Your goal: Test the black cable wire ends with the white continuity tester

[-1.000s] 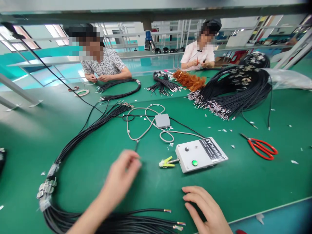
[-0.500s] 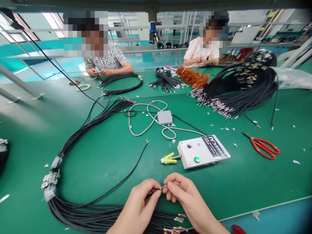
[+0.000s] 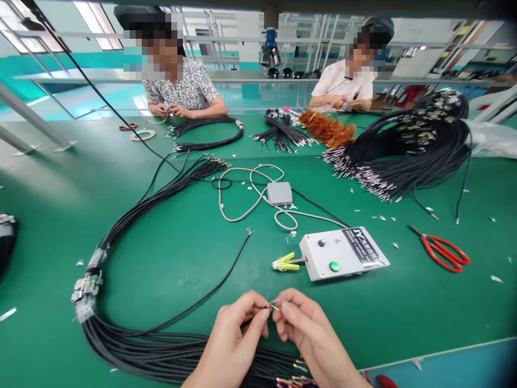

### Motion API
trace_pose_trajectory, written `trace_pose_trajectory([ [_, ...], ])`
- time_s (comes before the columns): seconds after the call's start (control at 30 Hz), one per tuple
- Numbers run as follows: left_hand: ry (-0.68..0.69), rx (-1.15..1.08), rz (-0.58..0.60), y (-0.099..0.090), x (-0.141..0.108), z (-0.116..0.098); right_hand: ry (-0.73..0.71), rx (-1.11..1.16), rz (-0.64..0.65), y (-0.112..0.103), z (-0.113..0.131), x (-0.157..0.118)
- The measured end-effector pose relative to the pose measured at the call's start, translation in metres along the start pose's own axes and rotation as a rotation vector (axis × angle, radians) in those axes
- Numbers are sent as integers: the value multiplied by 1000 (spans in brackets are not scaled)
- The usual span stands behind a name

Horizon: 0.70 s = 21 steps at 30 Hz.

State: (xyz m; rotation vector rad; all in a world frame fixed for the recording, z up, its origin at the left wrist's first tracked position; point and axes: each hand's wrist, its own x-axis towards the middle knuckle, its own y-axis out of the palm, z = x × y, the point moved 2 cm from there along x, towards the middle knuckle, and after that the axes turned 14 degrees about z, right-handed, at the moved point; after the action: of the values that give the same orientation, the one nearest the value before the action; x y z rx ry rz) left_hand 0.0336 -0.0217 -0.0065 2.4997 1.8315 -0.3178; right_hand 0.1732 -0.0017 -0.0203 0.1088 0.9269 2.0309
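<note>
My left hand [image 3: 238, 334] pinches the end of a black cable, from which thin coloured wires [image 3: 273, 304] fan out between my hands. The fingertips of my right hand [image 3: 309, 328] are closed around the tips of those wires. Under and beside my hands lies a curved bundle of black cables [image 3: 133, 350], bound with clear wrap at the left, its coloured wire ends at the bottom. Just beyond my hands sits a white box [image 3: 343, 253] with a green button and a knob, and yellow clip-like grips [image 3: 286, 262] at its left side.
Red-handled scissors [image 3: 444, 252] lie at the right. A grey pedal-like block [image 3: 279, 193] with a looped cord rests mid-table. Behind are a large cable heap [image 3: 407, 145], an orange duster [image 3: 329, 128] and two people across the table. A single cable [image 3: 214, 288] curves at centre left.
The wires between my hands are now spread apart, where they were close together before. The whole view has shifted slightly.
</note>
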Motion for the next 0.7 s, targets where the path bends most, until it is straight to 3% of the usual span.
trace_pose_trajectory([
  [0.2,22,-43,25,-2,-5,3,-33,-152,-22,7,-2,7],
  [0.4,133,-68,-29,0,0,-8,-5,-219,-27,5,-4,9],
  [0.57,40,-274,-64,3,10,-3,56,-396,-11,1,4,6],
  [0.63,24,-218,-72,3,8,0,76,-512,-12,-1,8,4],
  [0.7,73,-23,-101,3,4,0,80,-642,-5,-3,13,1],
])
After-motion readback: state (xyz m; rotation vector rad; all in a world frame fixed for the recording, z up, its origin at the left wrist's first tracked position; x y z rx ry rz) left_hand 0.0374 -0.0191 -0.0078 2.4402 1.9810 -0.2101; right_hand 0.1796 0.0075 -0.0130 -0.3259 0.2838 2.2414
